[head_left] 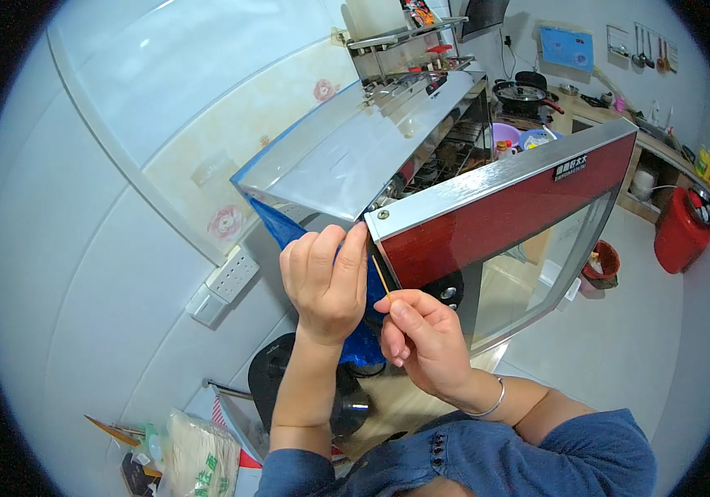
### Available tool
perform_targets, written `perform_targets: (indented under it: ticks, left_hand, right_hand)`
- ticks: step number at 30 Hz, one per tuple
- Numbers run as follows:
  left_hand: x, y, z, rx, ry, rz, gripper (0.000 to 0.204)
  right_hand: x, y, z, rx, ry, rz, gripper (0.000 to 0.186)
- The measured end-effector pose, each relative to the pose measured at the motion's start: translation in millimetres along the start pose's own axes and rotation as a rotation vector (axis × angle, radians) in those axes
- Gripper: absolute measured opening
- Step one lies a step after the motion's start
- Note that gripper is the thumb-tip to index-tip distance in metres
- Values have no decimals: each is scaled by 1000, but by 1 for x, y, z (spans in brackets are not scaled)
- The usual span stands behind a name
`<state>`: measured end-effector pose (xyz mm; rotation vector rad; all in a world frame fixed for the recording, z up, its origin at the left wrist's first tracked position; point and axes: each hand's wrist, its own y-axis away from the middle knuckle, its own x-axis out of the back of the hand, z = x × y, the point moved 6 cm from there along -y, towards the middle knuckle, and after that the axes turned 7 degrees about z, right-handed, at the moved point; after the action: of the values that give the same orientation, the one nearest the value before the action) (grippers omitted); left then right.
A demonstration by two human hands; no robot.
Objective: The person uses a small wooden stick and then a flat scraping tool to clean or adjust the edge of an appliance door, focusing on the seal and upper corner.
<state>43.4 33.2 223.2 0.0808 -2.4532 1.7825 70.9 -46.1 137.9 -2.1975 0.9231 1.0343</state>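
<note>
A cabinet [346, 166] stands against the tiled wall, its front door [495, 207] open, with a glossy red band, silver edge and glass pane. My left hand [324, 290] is curled at the door's hinged corner beside blue plastic film [276, 217]; what its fingertips grip is hidden. Just below, my right hand [417, 340] pinches a thin yellow stick [381, 276], which points up along the dark gap at the end of the red band.
A power socket [233, 273] is on the left wall, a black appliance [268, 377] below. Plastic bags [197, 460] lie lower left. Behind the door are a counter [574, 99] with a pan [520, 95], a red bin [678, 240] and a smaller red bucket [607, 261].
</note>
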Motion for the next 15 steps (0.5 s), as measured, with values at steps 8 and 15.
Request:
perform_targets:
  ticks: [8,15]
  left_hand:
    - [-1,-6,2,-261,-78,-130,30]
    - [-3,-4,1,-256,92,-138,33]
  right_hand:
    - [6,2,-3,-97,73,-77,21]
    - [7,1,-4,-169,137,-166,21]
